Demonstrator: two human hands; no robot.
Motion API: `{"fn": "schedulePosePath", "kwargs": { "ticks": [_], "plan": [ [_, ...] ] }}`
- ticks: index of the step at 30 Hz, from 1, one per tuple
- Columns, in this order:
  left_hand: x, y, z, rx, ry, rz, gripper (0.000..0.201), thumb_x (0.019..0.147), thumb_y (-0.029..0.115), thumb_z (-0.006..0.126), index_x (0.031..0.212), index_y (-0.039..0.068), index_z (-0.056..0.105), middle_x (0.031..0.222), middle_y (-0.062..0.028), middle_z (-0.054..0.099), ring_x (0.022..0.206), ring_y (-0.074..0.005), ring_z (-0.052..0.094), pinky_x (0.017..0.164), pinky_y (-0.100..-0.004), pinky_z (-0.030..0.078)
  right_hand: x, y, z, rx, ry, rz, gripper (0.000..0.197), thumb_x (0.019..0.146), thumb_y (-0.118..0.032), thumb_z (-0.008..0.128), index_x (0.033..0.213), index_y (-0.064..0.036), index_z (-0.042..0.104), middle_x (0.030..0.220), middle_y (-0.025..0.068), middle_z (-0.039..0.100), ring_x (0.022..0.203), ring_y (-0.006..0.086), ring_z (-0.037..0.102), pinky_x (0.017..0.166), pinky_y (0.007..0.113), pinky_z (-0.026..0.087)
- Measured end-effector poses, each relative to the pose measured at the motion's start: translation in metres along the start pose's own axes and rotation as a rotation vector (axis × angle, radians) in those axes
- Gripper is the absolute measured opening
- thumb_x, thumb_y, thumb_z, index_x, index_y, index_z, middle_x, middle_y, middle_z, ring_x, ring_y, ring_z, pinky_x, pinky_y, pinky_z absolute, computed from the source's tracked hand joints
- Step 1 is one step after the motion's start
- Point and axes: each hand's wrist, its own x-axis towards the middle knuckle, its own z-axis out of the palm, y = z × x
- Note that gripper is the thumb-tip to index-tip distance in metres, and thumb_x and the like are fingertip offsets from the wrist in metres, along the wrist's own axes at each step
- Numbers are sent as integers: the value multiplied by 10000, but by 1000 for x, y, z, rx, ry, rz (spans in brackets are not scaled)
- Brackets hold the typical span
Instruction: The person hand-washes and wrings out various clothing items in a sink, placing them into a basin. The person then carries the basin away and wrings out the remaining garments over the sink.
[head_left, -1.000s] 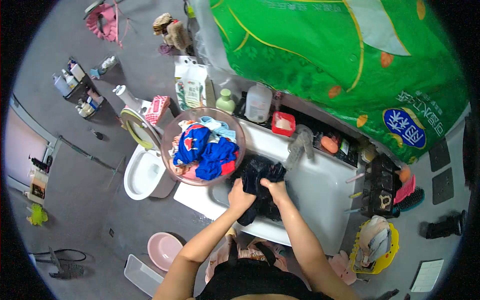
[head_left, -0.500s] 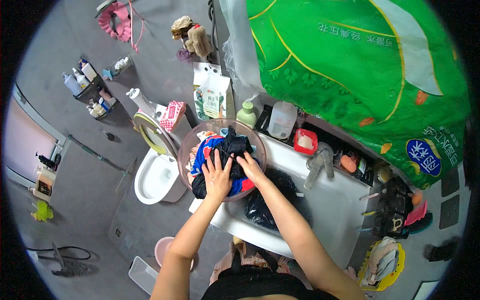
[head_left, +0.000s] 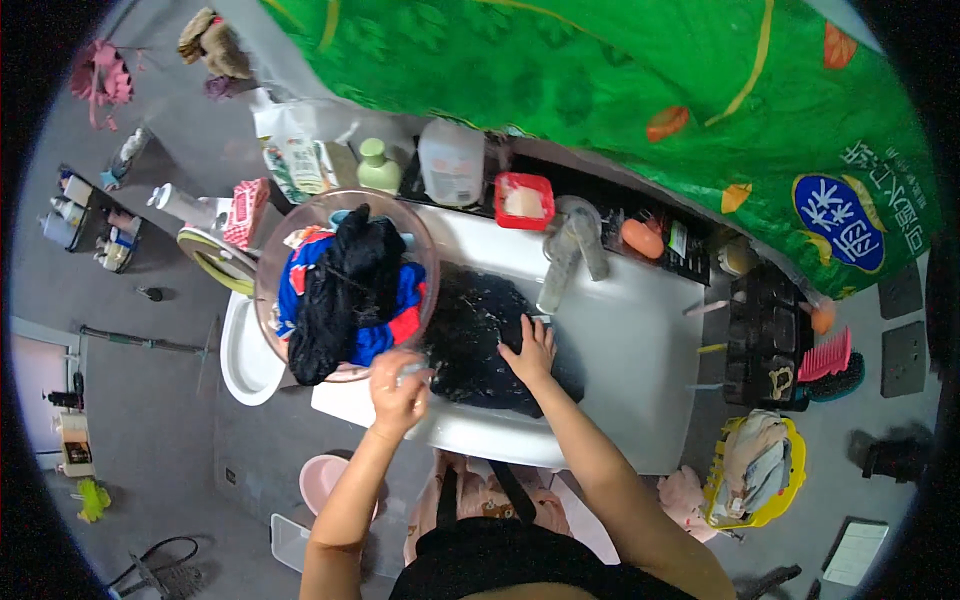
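A wet black garment (head_left: 465, 340) lies spread over the left part of the white sink (head_left: 640, 400). My right hand (head_left: 530, 352) rests on its right side, fingers apart. My left hand (head_left: 398, 395) hangs near the front of a clear plastic basin (head_left: 428, 290), its fingers curled round something small and whitish, too blurred to name. The basin stands at the sink's left end. It holds a heap of clothes, with a black garment (head_left: 350, 275) on top and blue and red cloth (head_left: 400, 320) beneath.
Behind the sink are a green pump bottle (head_left: 377, 168), a clear jug (head_left: 451, 165), a red soap box (head_left: 523, 201), a faucet (head_left: 575, 250) and an orange soap bar (head_left: 641, 238). A large green package (head_left: 600, 80) hangs overhead. The toilet (head_left: 250, 350) is left; a yellow basket (head_left: 800, 470) stands right.
Both hands have left the clothes in the basin. The right has moved onto the black garment in the sink, now flatter; the left is in front of the basin. The view has shifted right.
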Motion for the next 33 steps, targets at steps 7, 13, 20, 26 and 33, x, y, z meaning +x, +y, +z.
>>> {"fn": "schedulePosePath", "kwargs": {
  "ticks": [7,13,20,26,33],
  "plan": [
    [6,-7,163,308,-716,-263,763,660,322,690,1313,303,296,1402,-152,131,1205,-440,258,909,-583,307,-11,72,36,-66,-385,-86,592,749,-301,569,1281,-128,374,1291,123,412,1098,300,480,899,432,392],
    [-28,-39,218,405,-1019,-399,691,664,358,662,1287,302,369,1399,-127,173,1172,-404,320,909,-542,335,-8,70,-34,-155,-657,-70,503,760,-567,430,897,-136,649,915,128,620,888,332,571,744,416,455],
    [-64,1,238,41,-1205,-369,237,766,249,525,850,43,607,876,-211,598,847,-359,579,756,-428,461,49,109,31,11,-14,-319,291,780,-180,503,1031,-39,542,1045,166,560,973,328,519,834,418,418],
    [-54,30,210,27,-1126,-320,332,786,355,521,787,33,601,730,-189,604,725,-351,591,666,-442,465,56,174,112,-208,-403,-307,429,843,-230,409,1248,-92,394,1255,163,414,1159,295,397,930,436,341],
    [-78,-2,173,98,-881,-492,393,777,414,543,889,42,603,694,-188,596,680,-345,587,618,-419,468,41,103,83,-317,-39,-310,479,780,-309,549,1197,-98,445,1224,104,447,1076,258,458,921,388,333]
  ]
}}
